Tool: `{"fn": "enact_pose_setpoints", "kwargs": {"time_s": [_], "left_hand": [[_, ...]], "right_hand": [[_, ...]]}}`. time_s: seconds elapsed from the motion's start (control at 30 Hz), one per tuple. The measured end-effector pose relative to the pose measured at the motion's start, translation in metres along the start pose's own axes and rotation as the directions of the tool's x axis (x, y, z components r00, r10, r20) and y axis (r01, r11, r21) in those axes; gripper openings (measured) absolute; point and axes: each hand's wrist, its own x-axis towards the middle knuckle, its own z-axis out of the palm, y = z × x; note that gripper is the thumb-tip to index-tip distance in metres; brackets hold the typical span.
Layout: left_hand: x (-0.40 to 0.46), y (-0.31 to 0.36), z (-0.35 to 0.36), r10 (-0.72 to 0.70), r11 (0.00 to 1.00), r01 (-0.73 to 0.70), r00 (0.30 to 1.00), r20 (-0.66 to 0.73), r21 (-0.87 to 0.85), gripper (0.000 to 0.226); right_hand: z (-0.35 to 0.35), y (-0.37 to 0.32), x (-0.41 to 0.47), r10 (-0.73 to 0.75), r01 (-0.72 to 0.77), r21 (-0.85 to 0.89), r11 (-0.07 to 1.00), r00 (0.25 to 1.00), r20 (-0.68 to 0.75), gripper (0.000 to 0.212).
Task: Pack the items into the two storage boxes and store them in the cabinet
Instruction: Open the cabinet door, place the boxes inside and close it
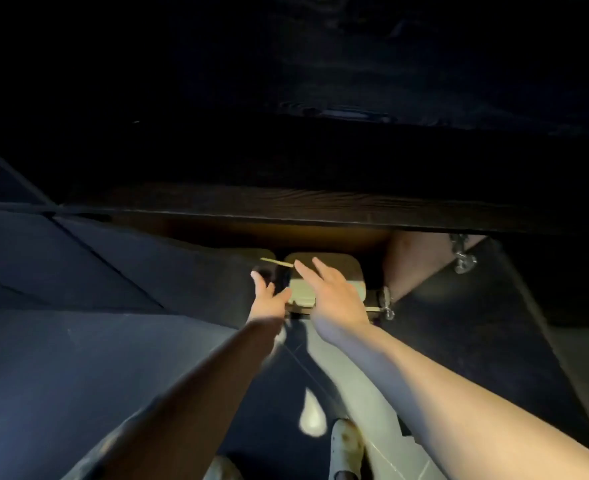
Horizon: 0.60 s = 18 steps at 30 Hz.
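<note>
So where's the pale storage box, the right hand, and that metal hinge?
pale storage box (338, 268), head view, lid top
right hand (334, 303), head view, back of the hand
metal hinge (387, 303), head view, lower bracket

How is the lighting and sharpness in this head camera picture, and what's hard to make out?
Head view: very dark, upper half nearly black; light falls only on the pale storage box in the cabinet opening and on the forearms. The left hand is shadowed and motion-blurred, the right hand brighter and sharper. Wide-angle distortion bends the edges.
</note>
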Motion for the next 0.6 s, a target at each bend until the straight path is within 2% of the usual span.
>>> {"fn": "enact_pose_setpoints", "kwargs": {"time_s": [0.07, 0.17, 0.27, 0.33, 0.4, 0.5, 0.6], "left_hand": [[-0.009, -0.016, 0.021, -0.027, 0.994, 0.018, 0.996, 0.084, 0.109, 0.076], [-0.020, -0.035, 0.063, -0.009, 0.940, -0.087, 0.960, 0.279, 0.329, 0.066], [-0.042, -0.049, 0.118, -0.003, 0.836, -0.275, 0.863, 0.505, 0.475, 0.059], [-0.062, -0.062, 0.156, 0.003, 0.752, -0.400, 0.797, 0.604, 0.524, 0.055], [-0.085, -0.078, 0.190, -0.016, 0.684, -0.485, 0.737, 0.675, 0.545, 0.054], [-0.115, -0.102, 0.231, -0.053, 0.583, -0.591, 0.658, 0.751, 0.558, 0.055], [-0.131, -0.118, 0.258, -0.088, 0.509, -0.620, 0.653, 0.752, 0.597, 0.056]], "right_hand": [[-0.012, 0.030, -0.030, 0.089, -0.087, 0.044, 0.995, 0.995, -0.042, 0.084], [-0.034, 0.084, -0.081, 0.269, -0.265, 0.049, 0.963, 0.954, -0.135, 0.079], [-0.053, 0.136, -0.141, 0.468, -0.470, 0.039, 0.882, 0.861, -0.199, 0.077], [-0.060, 0.170, -0.178, 0.558, -0.576, -0.006, 0.817, 0.794, -0.240, 0.075], [-0.061, 0.201, -0.211, 0.626, -0.655, -0.040, 0.755, 0.738, -0.252, 0.074], [-0.055, 0.235, -0.242, 0.699, -0.716, -0.042, 0.697, 0.692, -0.184, 0.072], [-0.042, 0.255, -0.256, 0.724, -0.728, 0.004, 0.686, 0.682, -0.104, 0.070]]}}
